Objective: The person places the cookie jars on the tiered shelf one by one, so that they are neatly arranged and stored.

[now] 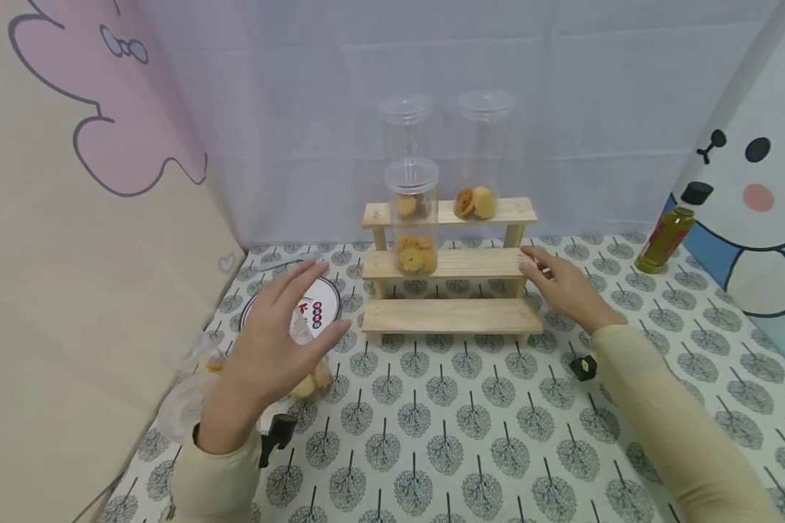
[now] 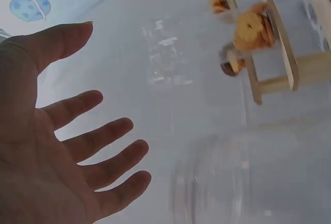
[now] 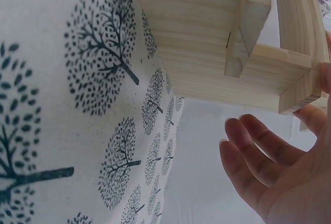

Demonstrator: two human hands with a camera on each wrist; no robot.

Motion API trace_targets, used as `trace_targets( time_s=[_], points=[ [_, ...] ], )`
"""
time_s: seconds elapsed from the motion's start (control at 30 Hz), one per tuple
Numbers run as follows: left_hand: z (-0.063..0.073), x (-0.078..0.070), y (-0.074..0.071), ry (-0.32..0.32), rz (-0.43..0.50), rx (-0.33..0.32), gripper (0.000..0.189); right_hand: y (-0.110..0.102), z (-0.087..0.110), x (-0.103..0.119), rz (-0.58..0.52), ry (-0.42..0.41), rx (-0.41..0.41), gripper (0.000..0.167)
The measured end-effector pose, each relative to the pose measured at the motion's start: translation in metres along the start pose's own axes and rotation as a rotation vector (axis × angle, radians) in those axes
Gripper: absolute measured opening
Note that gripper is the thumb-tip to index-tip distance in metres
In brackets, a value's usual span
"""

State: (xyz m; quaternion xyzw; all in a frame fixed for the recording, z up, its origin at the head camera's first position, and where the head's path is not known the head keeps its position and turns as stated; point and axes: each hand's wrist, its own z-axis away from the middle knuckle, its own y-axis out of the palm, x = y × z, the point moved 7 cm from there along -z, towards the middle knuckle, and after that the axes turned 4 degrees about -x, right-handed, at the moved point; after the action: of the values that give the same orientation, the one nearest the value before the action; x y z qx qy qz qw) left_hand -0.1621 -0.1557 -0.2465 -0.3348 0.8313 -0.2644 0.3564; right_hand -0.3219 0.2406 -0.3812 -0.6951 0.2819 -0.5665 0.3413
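Observation:
My right hand (image 1: 565, 290) is at the right end of the middle board of a three-step wooden rack (image 1: 451, 317). In the right wrist view its thumb and index finger pinch the board's end, while the other fingers (image 3: 258, 157) stay off the wood. The left hand (image 1: 268, 345) hovers over the left of the table, fingers spread and nothing held. A clear jar (image 1: 413, 218) of cookies stands on the middle step. On the top step are a second clear jar (image 1: 487, 156) with cookies and a third jar (image 1: 405, 116), partly hidden.
Behind the left hand lie a round white printed disc (image 1: 327, 298), some cookies (image 1: 307, 383) and clear plastic containers (image 1: 186, 403), partly covered. An oil bottle (image 1: 669, 236) stands at the back right. A tree-print cloth (image 1: 432, 443) covers the table; a pale curtain (image 1: 288, 145) hangs behind.

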Motion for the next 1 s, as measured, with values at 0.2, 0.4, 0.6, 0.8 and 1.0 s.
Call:
trace_targets(
  time_s=[0.2,0.4,0.6,0.8,1.0],
  points=[
    [0.024,0.042,-0.014,-0.125,-0.033,0.014,0.078,0.003,0.001,0.001,0.0,-0.003,0.006,0.067],
    [0.044,0.066,-0.014,-0.225,-0.129,0.058,0.089,0.005,0.0,0.0,-0.009,-0.005,0.019,0.067],
    [0.048,0.079,-0.006,-0.257,-0.135,0.101,0.089,0.004,0.001,-0.003,-0.015,0.0,0.015,0.067],
    [0.048,0.085,0.003,-0.295,-0.12,0.145,0.087,0.003,0.002,-0.001,-0.011,-0.01,0.004,0.066],
    [0.045,0.088,0.009,-0.329,-0.1,0.163,0.081,0.002,0.001,-0.003,-0.018,-0.001,0.004,0.066]
  ],
)
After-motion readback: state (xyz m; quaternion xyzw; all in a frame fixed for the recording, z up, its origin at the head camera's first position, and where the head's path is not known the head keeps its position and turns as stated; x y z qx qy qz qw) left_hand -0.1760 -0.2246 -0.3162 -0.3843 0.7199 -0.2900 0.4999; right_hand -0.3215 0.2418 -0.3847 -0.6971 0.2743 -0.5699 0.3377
